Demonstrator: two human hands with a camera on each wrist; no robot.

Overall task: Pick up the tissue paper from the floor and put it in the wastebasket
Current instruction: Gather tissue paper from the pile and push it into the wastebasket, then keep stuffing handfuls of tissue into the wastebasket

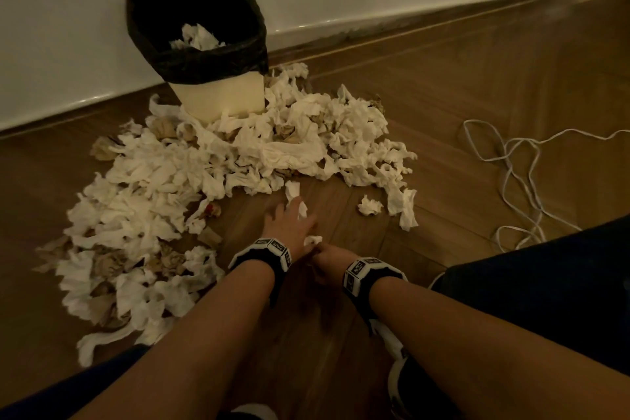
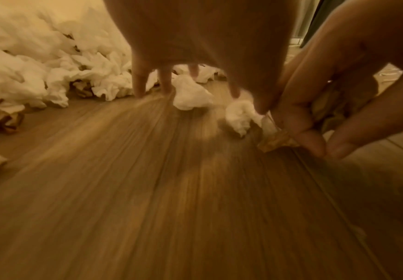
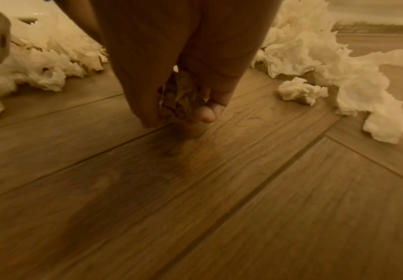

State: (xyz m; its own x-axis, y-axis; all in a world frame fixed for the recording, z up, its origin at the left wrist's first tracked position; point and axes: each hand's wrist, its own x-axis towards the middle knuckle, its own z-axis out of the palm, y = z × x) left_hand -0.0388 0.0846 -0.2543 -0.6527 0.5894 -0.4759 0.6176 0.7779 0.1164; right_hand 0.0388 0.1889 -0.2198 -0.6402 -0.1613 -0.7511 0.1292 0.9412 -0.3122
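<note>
The wastebasket, cream with a black bag, stands by the wall with some tissue inside. A wide pile of white tissue paper and brown crumpled pieces surrounds it on the wooden floor. My left hand reaches forward, fingers straight and spread, over a small white tissue lying on the floor. A second white lump lies by its thumb. Just behind it, my right hand hovers low over the floor and grips a crumpled brown paper wad in its curled fingers.
A lone tissue ball sits right of the hands. A white cable loops over the floor at the right. My knees frame the bottom corners, with a shoe beneath the right forearm. Bare floorboards lie under the arms.
</note>
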